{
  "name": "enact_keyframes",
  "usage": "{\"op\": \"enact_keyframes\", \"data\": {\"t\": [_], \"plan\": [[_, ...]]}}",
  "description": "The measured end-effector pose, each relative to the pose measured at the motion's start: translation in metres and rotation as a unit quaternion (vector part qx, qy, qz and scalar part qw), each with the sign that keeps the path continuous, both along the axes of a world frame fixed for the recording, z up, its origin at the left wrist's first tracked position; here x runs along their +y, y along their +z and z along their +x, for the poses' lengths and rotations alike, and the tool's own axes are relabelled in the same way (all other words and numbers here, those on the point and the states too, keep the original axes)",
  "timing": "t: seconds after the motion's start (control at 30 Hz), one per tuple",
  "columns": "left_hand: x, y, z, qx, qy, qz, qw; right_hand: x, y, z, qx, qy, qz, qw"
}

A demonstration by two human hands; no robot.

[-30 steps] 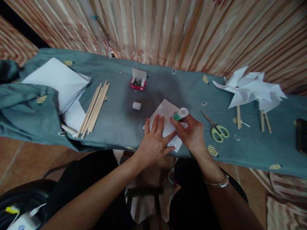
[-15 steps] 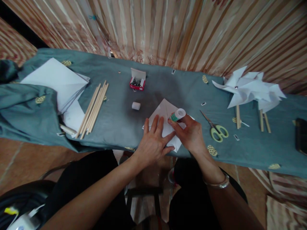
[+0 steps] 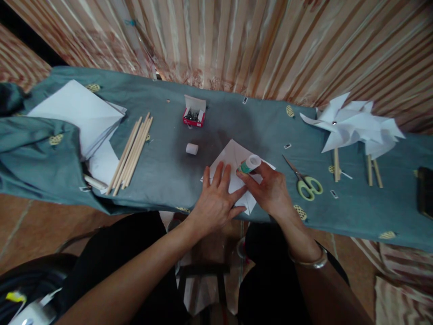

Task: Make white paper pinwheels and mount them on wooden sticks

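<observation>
A white sheet of paper (image 3: 231, 151) with crease lines and cut slits lies at the table's near edge. Flat on its left part rests my left hand (image 3: 216, 198), fingers spread, holding the sheet down. My right hand (image 3: 269, 187) grips a glue stick (image 3: 249, 164), a white tube with a green label, tilted over the middle of the paper. The glue stick's lower end is hidden by my fingers, so contact with the sheet cannot be made out. Its white cap (image 3: 192, 149) lies on its side to the left. Green-handled scissors (image 3: 306, 186) lie right of my right hand.
Wooden sticks (image 3: 133, 155) and a stack of white paper (image 3: 77, 108) lie on the left. A red box (image 3: 194, 116) of small metal pieces stands open at the back. White paper pinwheels (image 3: 352, 124) on sticks lie right. A dark object (image 3: 425, 192) sits at the right edge.
My right hand and the glue stick have shifted very slightly. My left hand stays pressed on the paper.
</observation>
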State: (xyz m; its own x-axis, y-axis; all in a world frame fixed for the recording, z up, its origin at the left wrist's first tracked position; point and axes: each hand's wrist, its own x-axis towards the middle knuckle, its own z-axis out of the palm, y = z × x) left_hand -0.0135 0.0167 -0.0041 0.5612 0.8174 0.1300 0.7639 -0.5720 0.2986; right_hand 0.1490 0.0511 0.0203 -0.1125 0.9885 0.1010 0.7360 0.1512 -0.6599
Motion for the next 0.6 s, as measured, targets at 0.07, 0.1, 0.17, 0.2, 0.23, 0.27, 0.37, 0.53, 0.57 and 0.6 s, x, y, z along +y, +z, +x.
{"op": "enact_keyframes", "data": {"t": [0.07, 0.1, 0.17, 0.2, 0.23, 0.27, 0.37, 0.53, 0.57, 0.6], "plan": [[0.0002, 0.0004, 0.0001, 0.002, 0.000, -0.002, 1.000, 0.0001, 0.0009, 0.0013, -0.002, 0.006, -0.001, 1.000], [0.0003, 0.0007, 0.0002, 0.003, 0.000, -0.004, 1.000, 0.0000, 0.0013, 0.0020, -0.002, 0.009, 0.000, 1.000], [0.0004, 0.0012, 0.0001, 0.005, 0.001, -0.006, 1.000, -0.0004, 0.0019, 0.0032, -0.001, 0.012, 0.003, 1.000], [0.0004, 0.0013, 0.0001, 0.005, 0.001, -0.006, 1.000, -0.0006, 0.0021, 0.0037, -0.001, 0.013, 0.003, 1.000], [0.0004, 0.0012, 0.0000, 0.004, 0.001, -0.004, 1.000, -0.0007, 0.0023, 0.0042, -0.002, 0.013, 0.002, 1.000], [0.0003, 0.0009, -0.0001, 0.002, 0.001, -0.001, 1.000, -0.0009, 0.0025, 0.0046, -0.003, 0.013, 0.002, 1.000], [0.0000, -0.0004, -0.0006, -0.003, 0.000, 0.010, 1.000, -0.0009, 0.0026, 0.0059, -0.008, 0.009, 0.001, 1.000], [-0.0001, -0.0010, -0.0008, 0.002, 0.002, 0.010, 1.000, -0.0014, 0.0016, 0.0085, -0.012, 0.005, 0.003, 1.000], [0.0000, -0.0009, -0.0007, 0.004, 0.003, 0.009, 1.000, -0.0016, 0.0013, 0.0090, -0.013, 0.004, 0.002, 1.000], [0.0000, -0.0008, -0.0007, 0.005, 0.003, 0.008, 1.000, -0.0019, 0.0009, 0.0095, -0.012, 0.003, 0.001, 1.000]]}}
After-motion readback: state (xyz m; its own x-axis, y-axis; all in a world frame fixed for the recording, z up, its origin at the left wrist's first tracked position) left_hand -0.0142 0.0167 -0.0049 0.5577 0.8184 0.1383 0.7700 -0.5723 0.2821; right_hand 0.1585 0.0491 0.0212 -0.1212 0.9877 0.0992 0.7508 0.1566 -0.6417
